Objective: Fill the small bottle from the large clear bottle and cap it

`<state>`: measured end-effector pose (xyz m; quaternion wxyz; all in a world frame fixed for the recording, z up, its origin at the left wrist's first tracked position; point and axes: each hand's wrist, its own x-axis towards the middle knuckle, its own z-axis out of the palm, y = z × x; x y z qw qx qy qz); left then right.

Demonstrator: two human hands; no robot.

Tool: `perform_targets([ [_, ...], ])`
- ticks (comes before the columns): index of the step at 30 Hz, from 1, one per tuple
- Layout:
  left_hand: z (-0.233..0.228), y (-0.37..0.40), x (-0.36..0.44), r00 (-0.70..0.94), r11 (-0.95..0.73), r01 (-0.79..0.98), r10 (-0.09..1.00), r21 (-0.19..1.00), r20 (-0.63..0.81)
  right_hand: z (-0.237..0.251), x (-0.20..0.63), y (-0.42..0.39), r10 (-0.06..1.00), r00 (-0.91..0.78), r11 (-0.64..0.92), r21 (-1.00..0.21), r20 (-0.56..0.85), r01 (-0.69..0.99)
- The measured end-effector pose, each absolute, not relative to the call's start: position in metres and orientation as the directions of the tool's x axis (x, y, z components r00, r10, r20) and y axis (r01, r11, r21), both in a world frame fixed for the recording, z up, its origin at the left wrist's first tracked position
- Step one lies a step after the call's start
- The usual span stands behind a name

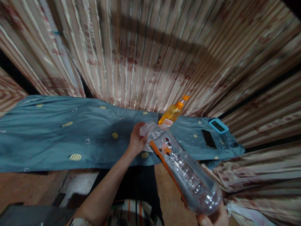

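Observation:
A large clear plastic bottle (pixel 188 171) with an orange strip and an orange printed figure slants across the view in front of me. It looks empty. My left hand (pixel 137 141) has its fingers closed around the clear cap end, over the cloth-covered table (pixel 101 150). At the wide base, near the lower right edge, my right hand (pixel 217 216) supports the bottle; most of that hand is hidden behind it. Just beyond the cap end stands an orange pump bottle (pixel 171 113) holding yellow-orange liquid, with a white label on its front.
A dark phone (pixel 208 139) lies on the right part of the table, beside a blue-framed digital clock (pixel 218 126). Patterned curtains (pixel 141 56) hang close behind the table and along the right side. A dark grey object (pixel 35 215) stands at the lower left.

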<state>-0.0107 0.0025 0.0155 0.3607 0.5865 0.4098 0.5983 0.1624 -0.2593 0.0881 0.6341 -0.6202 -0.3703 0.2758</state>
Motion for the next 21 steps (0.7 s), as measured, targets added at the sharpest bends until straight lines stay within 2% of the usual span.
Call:
perform_targets([
  [5, 0.016, 0.002, -0.011, -0.051, -0.401, 0.039, 0.914, 0.915, 0.403, 0.081, 0.171, -0.261, 0.820, 0.548, 0.093, -0.984, 0.162, 0.152],
  [15, 0.018, 0.002, -0.010, -0.060, -0.383, 0.026, 0.921, 0.923, 0.384, 0.090, 0.157, -0.257, 0.787, 0.615, 0.076, -0.997, 0.052, -0.013],
  [21, 0.021, 0.002, -0.010, -0.077, -0.383, 0.032, 0.920, 0.923, 0.384, 0.093, 0.154, -0.257, 0.791, 0.610, 0.064, -0.998, 0.049, -0.004],
])
